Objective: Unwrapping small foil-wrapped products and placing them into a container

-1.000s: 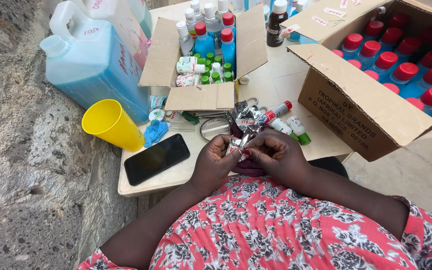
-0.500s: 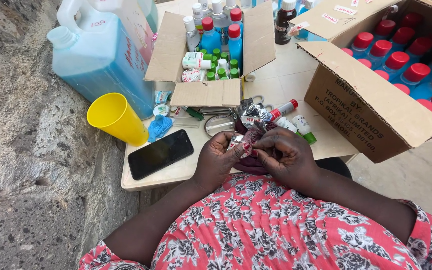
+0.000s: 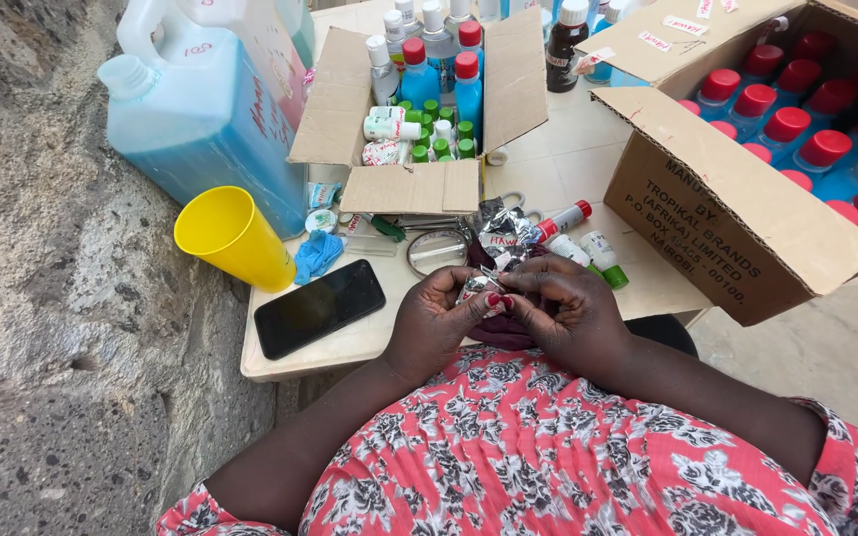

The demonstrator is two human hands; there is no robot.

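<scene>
Small crinkly silver foil piece (image 3: pixel 477 288) is pinched between both hands right at the near edge of the cream tabletop (image 3: pixel 588 149), so the left hand (image 3: pixel 437 320) and right hand (image 3: pixel 566 310) are both closed on it with fingertips touching. Table's pretty packed: black phone (image 3: pixel 319 308) lies flat near the front left corner, yellow plastic cup (image 3: pixel 234 238) tipped beside it and hanging close to the edge, big translucent jug of blue liquid (image 3: pixel 201 114) behind that. Small open cardboard box of little bottles (image 3: pixel 419 109) sits in the middle, and a large cardboard box of red-capped blue bottles (image 3: pixel 747 179) overhangs the right side. Rough grey stone wall (image 3: pixel 52 298) crowds the left, with bare floor on the right (image 3: pixel 826 367).
</scene>
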